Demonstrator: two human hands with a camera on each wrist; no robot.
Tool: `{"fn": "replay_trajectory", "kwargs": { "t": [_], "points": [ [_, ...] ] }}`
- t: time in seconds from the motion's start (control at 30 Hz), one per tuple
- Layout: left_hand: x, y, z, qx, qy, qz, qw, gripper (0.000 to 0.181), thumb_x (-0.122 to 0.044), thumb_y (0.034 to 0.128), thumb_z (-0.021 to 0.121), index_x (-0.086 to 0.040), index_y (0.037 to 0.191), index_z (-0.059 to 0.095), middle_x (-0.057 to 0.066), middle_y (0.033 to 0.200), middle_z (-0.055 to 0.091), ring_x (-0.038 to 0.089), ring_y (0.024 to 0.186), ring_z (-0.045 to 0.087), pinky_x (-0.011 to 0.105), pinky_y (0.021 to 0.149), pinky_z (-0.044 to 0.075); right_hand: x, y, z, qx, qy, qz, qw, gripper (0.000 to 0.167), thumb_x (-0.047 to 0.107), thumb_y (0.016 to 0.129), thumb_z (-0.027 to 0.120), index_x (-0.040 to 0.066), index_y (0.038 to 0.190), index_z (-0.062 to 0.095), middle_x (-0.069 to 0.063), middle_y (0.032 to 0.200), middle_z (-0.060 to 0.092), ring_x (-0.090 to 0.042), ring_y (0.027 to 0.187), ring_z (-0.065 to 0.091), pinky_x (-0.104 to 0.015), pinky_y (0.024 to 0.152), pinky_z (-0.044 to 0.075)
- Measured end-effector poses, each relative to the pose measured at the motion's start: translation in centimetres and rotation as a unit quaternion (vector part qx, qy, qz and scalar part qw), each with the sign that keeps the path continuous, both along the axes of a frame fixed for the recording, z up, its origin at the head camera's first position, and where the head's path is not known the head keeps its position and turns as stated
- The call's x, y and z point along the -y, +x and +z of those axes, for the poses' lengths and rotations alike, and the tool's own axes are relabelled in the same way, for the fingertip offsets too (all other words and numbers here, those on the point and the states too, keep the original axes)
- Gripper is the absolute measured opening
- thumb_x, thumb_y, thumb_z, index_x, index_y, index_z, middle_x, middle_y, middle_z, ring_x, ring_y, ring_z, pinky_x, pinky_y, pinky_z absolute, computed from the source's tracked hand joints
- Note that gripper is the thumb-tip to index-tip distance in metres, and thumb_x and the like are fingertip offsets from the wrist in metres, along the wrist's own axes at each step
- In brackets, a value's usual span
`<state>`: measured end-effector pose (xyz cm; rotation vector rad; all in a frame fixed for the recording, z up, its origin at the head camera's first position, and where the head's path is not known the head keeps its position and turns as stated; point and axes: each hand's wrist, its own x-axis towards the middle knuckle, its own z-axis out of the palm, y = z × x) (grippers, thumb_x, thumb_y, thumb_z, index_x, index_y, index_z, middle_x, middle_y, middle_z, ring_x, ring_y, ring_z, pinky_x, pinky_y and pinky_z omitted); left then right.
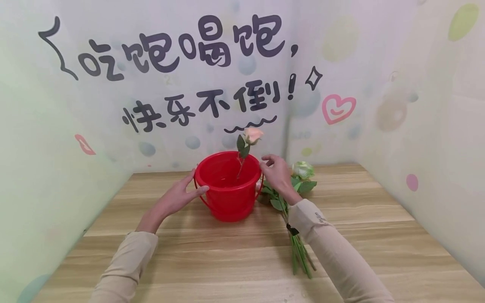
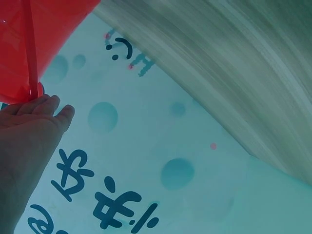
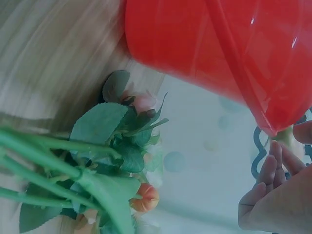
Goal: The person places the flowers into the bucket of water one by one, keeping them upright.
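Note:
A red plastic bucket (image 1: 231,202) stands upright near the back of the wooden table. One pale pink rose (image 1: 253,135) rises out of it, its stem leaning against the inside. My left hand (image 1: 178,197) touches the bucket's left side and front rim with thumb and fingers extended. At the right rim, my right hand (image 1: 278,172) has loosely bent fingers and no flower in them; whether it touches the rim is hard to tell. Below that wrist lies a bunch of flowers (image 1: 297,248) with green stems bound by a black tie. An orange bloom (image 3: 146,197) shows among them in the right wrist view.
Behind the table is a pale wall covering (image 1: 182,84) with dark lettering and coloured dots. The wooden tabletop (image 1: 212,261) extends in front of the bucket. A thin red handle (image 3: 234,63) hangs down the bucket's side. A whitish-green rose (image 1: 303,169) lies at the bunch's far end.

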<state>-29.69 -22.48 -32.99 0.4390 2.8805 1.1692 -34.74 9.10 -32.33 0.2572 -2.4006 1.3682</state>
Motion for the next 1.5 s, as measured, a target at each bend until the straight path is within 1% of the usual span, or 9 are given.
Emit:
{"fn": "replay_trajectory", "kwargs": {
  "t": [0.33, 0.4, 0.6, 0.73, 0.9, 1.03, 1.2, 1.4, 1.5],
  "points": [
    [-0.1, 0.0, -0.1, 0.003, -0.002, 0.001, 1.0, 0.099, -0.058, 0.0941, 0.068, -0.015, 0.167, 0.016, 0.019, 0.166, 0.028, 0.047, 0.146, 0.032, 0.06, 0.098, 0.053, -2.9, 0.1, -0.9, 0.018, -0.035, -0.006, 0.9992, 0.029, 0.014, 0.1, 0.062, -0.005, 0.12, 0.07, -0.02, 0.101, 0.068, -0.024, 0.078, 0.062, -0.024, 0.06, 0.049],
    [-0.1, 0.0, -0.1, 0.006, 0.0, -0.001, 1.0, 0.099, -0.058, 0.0939, 0.068, -0.016, 0.168, 0.016, 0.019, 0.166, 0.028, 0.047, 0.146, 0.032, 0.06, 0.098, 0.053, -3.6, 0.2, -1.2, 0.026, -0.035, -0.006, 0.999, 0.029, 0.014, 0.101, 0.061, -0.005, 0.121, 0.07, -0.02, 0.103, 0.068, -0.026, 0.08, 0.064, -0.024, 0.06, 0.049],
    [0.0, -0.1, 0.0, 0.009, 0.003, 0.002, 1.0, 0.1, -0.058, 0.0934, 0.069, -0.017, 0.168, 0.016, 0.017, 0.167, 0.027, 0.046, 0.147, 0.031, 0.06, 0.098, 0.052, -5.8, 0.7, -2.0, 0.048, -0.044, -0.002, 0.9979, 0.03, 0.015, 0.103, 0.06, -0.007, 0.123, 0.068, -0.026, 0.108, 0.069, -0.043, 0.097, 0.068, -0.024, 0.062, 0.05],
    [0.0, -0.1, 0.0, 0.005, 0.003, -0.001, 1.0, 0.1, -0.058, 0.0935, 0.068, -0.015, 0.167, 0.016, 0.018, 0.167, 0.026, 0.046, 0.148, 0.03, 0.06, 0.098, 0.052, -7.0, 1.0, -2.4, 0.068, -0.049, -0.009, 0.9964, 0.032, 0.017, 0.104, 0.059, -0.006, 0.124, 0.067, -0.026, 0.113, 0.069, -0.044, 0.104, 0.065, -0.025, 0.065, 0.05],
    [0.0, -0.1, -0.1, 0.009, 0.003, -0.001, 0.9999, 0.101, -0.058, 0.0931, 0.069, -0.016, 0.168, 0.016, 0.018, 0.167, 0.026, 0.046, 0.148, 0.03, 0.06, 0.098, 0.052, -8.5, 1.4, -3.2, 0.085, -0.036, -0.021, 0.9955, 0.032, 0.019, 0.103, 0.061, -0.006, 0.121, 0.068, -0.024, 0.113, 0.068, -0.039, 0.101, 0.066, -0.025, 0.066, 0.05],
    [-0.1, 0.0, -0.1, 0.012, 0.004, 0.0, 0.9999, 0.1, -0.057, 0.0932, 0.069, -0.017, 0.168, 0.016, 0.018, 0.167, 0.025, 0.046, 0.148, 0.03, 0.061, 0.098, 0.052, -9.5, 1.8, -3.9, 0.092, -0.029, -0.017, 0.9952, 0.029, 0.016, 0.102, 0.062, -0.008, 0.116, 0.068, -0.024, 0.108, 0.07, -0.036, 0.096, 0.066, -0.024, 0.066, 0.051],
    [-0.1, 0.1, 0.0, 0.012, 0.002, -0.001, 0.9999, 0.1, -0.058, 0.0937, 0.068, -0.016, 0.168, 0.015, 0.019, 0.167, 0.025, 0.047, 0.147, 0.03, 0.061, 0.098, 0.052, -10.5, 2.0, -4.8, 0.103, -0.02, -0.005, 0.9944, 0.026, 0.012, 0.101, 0.061, -0.011, 0.112, 0.068, -0.023, 0.099, 0.071, -0.038, 0.094, 0.067, -0.026, 0.067, 0.051],
    [0.0, 0.0, -0.1, 0.01, 0.001, -0.001, 1.0, 0.1, -0.056, 0.0943, 0.069, -0.015, 0.168, 0.015, 0.019, 0.167, 0.025, 0.047, 0.147, 0.03, 0.06, 0.097, 0.053, -11.2, 2.4, -5.6, 0.127, -0.008, 0.015, 0.9918, 0.025, 0.007, 0.1, 0.059, -0.013, 0.111, 0.068, -0.026, 0.109, 0.071, -0.044, 0.102, 0.069, -0.027, 0.073, 0.049],
    [0.0, -0.1, -0.1, 0.006, -0.001, -0.003, 1.0, 0.099, -0.056, 0.0948, 0.068, -0.014, 0.167, 0.015, 0.02, 0.167, 0.026, 0.047, 0.147, 0.031, 0.06, 0.098, 0.053, -11.4, 2.7, -5.9, 0.139, -0.003, 0.026, 0.99, 0.023, 0.007, 0.101, 0.06, -0.012, 0.11, 0.069, -0.026, 0.108, 0.071, -0.044, 0.101, 0.069, -0.026, 0.065, 0.046]
  ]
}}
